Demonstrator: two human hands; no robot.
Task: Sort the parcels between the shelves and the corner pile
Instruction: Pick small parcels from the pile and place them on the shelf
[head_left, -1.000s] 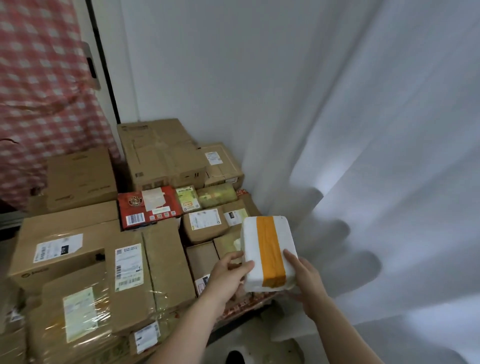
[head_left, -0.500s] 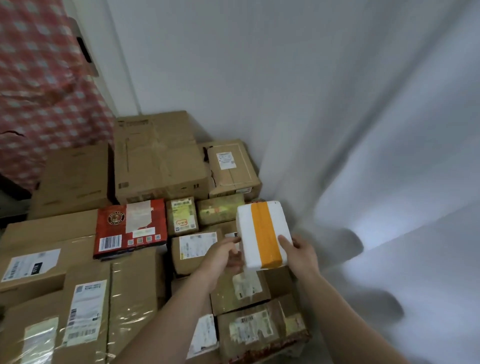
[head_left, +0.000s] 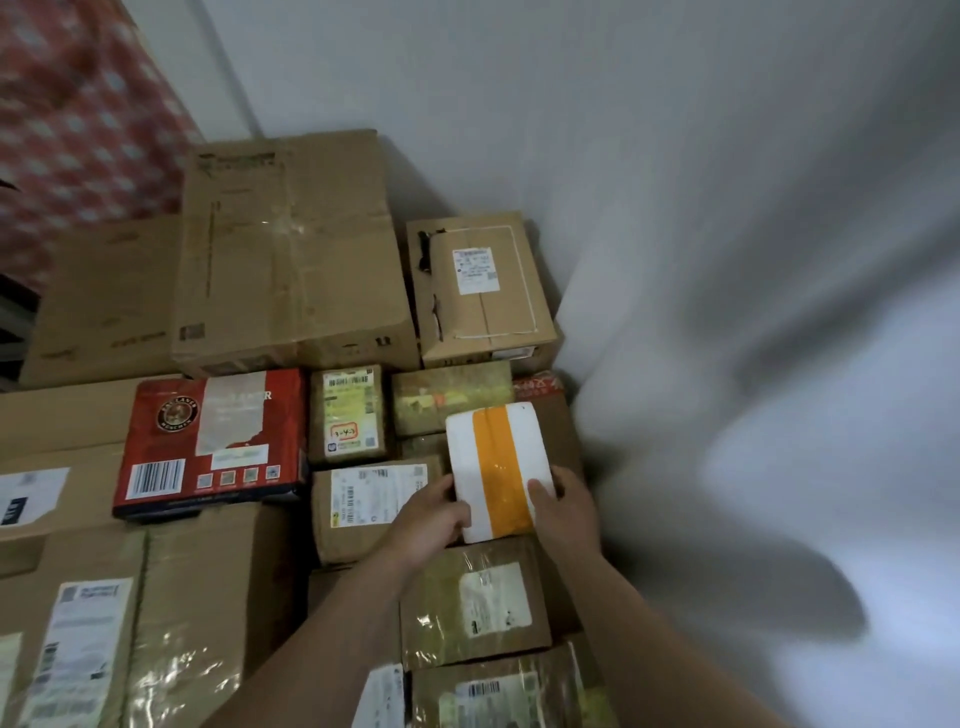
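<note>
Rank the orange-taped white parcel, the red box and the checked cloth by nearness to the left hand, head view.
1. The white parcel, gripped by the left hand.
2. The red box, to its left.
3. The checked cloth, far upper left.

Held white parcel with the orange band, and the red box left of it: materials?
White parcel: probably foam, possibly white wrap; matte, softly rounded edges.
Orange tape: glossy plastic film, with glare streaks.
Red box: printed cardboard by the look, low sheen, with a barcode and a torn paper label.
</note>
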